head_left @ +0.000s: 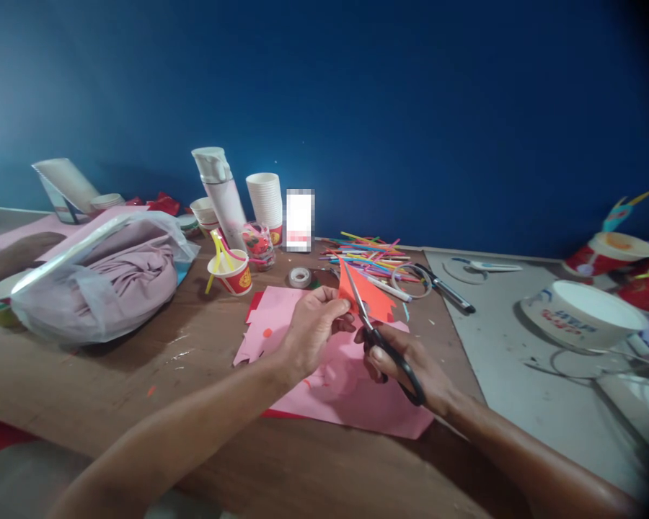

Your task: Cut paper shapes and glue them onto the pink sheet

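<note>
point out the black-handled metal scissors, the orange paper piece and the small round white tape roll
Black-handled metal scissors point(388, 347): head view, on the black handle.
Orange paper piece point(376, 294): head view, on its flat face.
Small round white tape roll point(300, 284): head view, on its ring's near side.

Scissors point(377, 338): metal blades, smooth black plastic handles. Orange sheet point(376, 292) and pink sheet point(368, 407): matt paper. Counter point(140, 367): wood-look, low sheen. Bag point(37, 310): translucent plastic, glossy, around creased cloth point(124, 277).

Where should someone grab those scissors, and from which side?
Probably by the black handles, from the near right: they reach that way, where the right hand holds them, while the metal blades point away at the orange paper in the left hand.
</note>
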The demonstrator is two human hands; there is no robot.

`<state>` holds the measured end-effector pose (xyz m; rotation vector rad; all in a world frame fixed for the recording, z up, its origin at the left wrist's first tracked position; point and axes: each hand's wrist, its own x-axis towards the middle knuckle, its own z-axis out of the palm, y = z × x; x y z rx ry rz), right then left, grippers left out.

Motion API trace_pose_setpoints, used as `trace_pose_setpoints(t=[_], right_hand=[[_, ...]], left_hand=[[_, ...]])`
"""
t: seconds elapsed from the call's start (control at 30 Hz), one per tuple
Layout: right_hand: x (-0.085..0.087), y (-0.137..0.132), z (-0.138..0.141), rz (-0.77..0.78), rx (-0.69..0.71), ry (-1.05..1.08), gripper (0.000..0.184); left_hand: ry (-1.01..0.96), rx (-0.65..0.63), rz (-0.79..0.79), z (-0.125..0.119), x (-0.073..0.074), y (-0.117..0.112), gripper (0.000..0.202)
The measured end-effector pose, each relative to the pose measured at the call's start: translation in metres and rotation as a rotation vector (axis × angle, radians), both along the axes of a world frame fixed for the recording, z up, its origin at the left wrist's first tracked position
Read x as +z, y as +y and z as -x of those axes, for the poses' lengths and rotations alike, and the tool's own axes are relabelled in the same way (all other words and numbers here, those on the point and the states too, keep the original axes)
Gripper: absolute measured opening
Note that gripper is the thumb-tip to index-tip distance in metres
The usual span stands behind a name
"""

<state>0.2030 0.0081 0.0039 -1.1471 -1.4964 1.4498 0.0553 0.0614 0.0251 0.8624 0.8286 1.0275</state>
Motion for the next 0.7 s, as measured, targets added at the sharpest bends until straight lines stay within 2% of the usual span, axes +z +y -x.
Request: trace_pose_setpoints(t=[0.3, 0.7], right_hand=[[-0.0005, 0.0006, -0.0021, 0.043, -0.065, -0.072, 0.038], [-0.0077, 0.0019, -0.0063, 0.032, -0.046, -0.091, 0.024]], left_hand=[[-0.005, -0.011, -0.007, 0.0016, -0.0005, 0.0012, 0.009], [0.057, -0.031, -0.032, 0.0052, 0.0002, 0.0054, 0.007]])
